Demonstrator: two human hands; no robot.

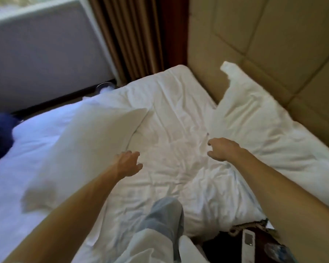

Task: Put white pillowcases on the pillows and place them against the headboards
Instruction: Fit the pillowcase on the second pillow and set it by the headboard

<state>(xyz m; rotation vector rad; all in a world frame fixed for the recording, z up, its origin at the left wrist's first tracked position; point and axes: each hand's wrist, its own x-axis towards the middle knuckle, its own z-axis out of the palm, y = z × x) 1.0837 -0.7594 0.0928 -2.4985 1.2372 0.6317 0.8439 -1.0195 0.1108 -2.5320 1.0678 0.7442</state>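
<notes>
The right pillow leans lengthwise along the headboard, one corner pointing up. The left pillow, blurred, over the bed, runs lower-left to upper-right. The left grip and right grip are released, fingers loose.

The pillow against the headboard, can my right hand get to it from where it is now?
Probably yes. The right hand is empty and close to the near edge of the pillow lying against the headboard. Only bare sheet shows around it, with nothing blocking.
</notes>
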